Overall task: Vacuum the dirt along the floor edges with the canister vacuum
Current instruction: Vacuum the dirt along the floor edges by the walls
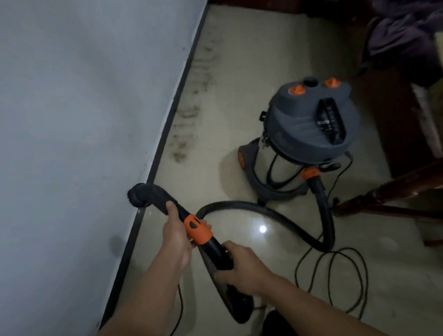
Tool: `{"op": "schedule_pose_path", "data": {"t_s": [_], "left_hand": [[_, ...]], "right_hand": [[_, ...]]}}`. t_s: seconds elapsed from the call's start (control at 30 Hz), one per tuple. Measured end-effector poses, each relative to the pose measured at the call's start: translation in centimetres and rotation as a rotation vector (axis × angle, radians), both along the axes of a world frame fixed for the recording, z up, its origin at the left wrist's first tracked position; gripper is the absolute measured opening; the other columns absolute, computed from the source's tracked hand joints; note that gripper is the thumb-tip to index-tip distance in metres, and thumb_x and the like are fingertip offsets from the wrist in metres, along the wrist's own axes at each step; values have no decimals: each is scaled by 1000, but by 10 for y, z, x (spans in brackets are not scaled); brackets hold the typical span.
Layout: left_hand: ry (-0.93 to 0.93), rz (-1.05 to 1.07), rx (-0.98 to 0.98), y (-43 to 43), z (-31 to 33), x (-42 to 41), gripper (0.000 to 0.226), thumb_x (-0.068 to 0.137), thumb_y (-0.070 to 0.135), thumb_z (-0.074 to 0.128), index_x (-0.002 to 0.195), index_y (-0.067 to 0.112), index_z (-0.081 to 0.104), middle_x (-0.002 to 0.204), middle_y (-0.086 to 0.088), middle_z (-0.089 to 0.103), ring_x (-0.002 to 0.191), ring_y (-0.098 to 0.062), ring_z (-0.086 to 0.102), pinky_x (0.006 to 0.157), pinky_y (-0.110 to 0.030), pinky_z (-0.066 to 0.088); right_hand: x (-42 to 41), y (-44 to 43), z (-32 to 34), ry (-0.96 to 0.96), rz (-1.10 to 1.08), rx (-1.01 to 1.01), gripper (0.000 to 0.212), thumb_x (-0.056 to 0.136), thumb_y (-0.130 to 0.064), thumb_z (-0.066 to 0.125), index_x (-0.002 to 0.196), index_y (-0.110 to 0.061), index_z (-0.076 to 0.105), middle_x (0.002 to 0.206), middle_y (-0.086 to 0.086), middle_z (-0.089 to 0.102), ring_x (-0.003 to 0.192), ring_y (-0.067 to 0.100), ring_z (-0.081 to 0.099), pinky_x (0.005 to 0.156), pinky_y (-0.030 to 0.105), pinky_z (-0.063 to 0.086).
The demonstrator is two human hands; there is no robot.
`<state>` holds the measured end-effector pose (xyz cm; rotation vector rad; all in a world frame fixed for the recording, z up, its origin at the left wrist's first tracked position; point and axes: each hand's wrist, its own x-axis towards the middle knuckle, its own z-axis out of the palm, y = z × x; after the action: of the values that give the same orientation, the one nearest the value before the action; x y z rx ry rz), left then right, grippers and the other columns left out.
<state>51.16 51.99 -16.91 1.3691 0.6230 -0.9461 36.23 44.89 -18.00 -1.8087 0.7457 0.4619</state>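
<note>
Head view. Your left grip point(176, 234) was curled round the black wand point(163, 196) just ahead of its orange collar point(198, 230). Your right grip point(240, 265) was wrapped round the handle end behind it. The wand's long axis ran up and left from both grips, with the brush nozzle point(138, 196) at the dark baseboard point(164, 134).

The dirt streak point(188, 113) lay farther ahead along that baseboard, left grip nearer. Likely move: slide forward along the edge. The floor point(237, 66) was open there. The canister vacuum point(309, 129) stood to the right, its hose point(267, 214) looped between, and the power cord point(344, 276) was coiled by your right side.
</note>
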Motion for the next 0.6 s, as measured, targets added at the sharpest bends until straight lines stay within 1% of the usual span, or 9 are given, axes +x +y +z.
{"op": "schedule_pose_path", "data": {"t_s": [0.07,0.1,0.17,0.23,0.27,0.33,0.4,0.5,0.6], "left_hand": [[4,-45,-19,-28,8,6,70,86,72,39,93,4,55,69,-19,62,60,-30,61,67,-41,55],[-1,-70,-36,-41,10,8,69,86,72,41,92,5,54,62,-16,57,53,-28,57,61,-38,54],[-56,-177,-22,-68,12,13,64,87,69,43,94,6,53,57,-14,49,47,-25,49,49,-31,50],[-148,-303,37,-97,11,15,60,90,65,46,96,5,55,58,-15,48,46,-23,46,44,-28,46],[-205,-362,69,-113,9,17,57,91,62,48,95,5,55,57,-15,48,45,-23,46,43,-28,45],[-322,-470,120,-148,4,23,48,91,52,56,94,4,56,58,-15,48,43,-22,47,42,-28,44],[-421,-547,183,-183,-4,28,38,88,38,67,95,2,57,59,-15,51,44,-22,48,43,-30,45],[-493,-603,258,-238,-15,36,26,85,23,72,92,2,56,58,-15,53,46,-24,49,47,-34,48],[-518,-648,279,-291,-18,45,21,85,19,71,89,6,56,59,-14,51,50,-24,49,49,-34,48]], "right_hand": [[-4,-38,3,28,-39,-9,57,73,-36,80,123,-25,55,94,-7,62,88,12,62,76,22,51],[-7,-63,2,40,-77,-56,56,73,-39,81,121,-24,57,91,-9,61,87,12,62,77,23,51],[-14,-120,-2,61,-173,-210,48,76,-39,79,117,-20,61,88,-7,62,85,14,63,78,27,51],[-19,-185,-1,82,-267,-362,43,80,-36,74,116,-15,62,91,-3,65,86,16,62,76,28,49],[-20,-217,1,88,-311,-433,41,82,-35,72,116,-14,62,94,-1,66,89,19,62,76,30,48],[-17,-277,7,85,-381,-578,41,85,-34,67,121,-15,58,110,6,66,102,27,61,82,36,50],[-11,-328,11,73,-425,-702,47,88,-32,63,130,-14,51,126,12,56,116,32,52,89,43,49],[-2,-383,7,78,-442,-780,58,92,-33,60,142,-14,38,138,13,42,128,32,38,97,46,43],[12,-421,-5,104,-411,-777,69,96,-42,53,151,-12,25,147,14,35,134,33,32,104,46,38]]}}
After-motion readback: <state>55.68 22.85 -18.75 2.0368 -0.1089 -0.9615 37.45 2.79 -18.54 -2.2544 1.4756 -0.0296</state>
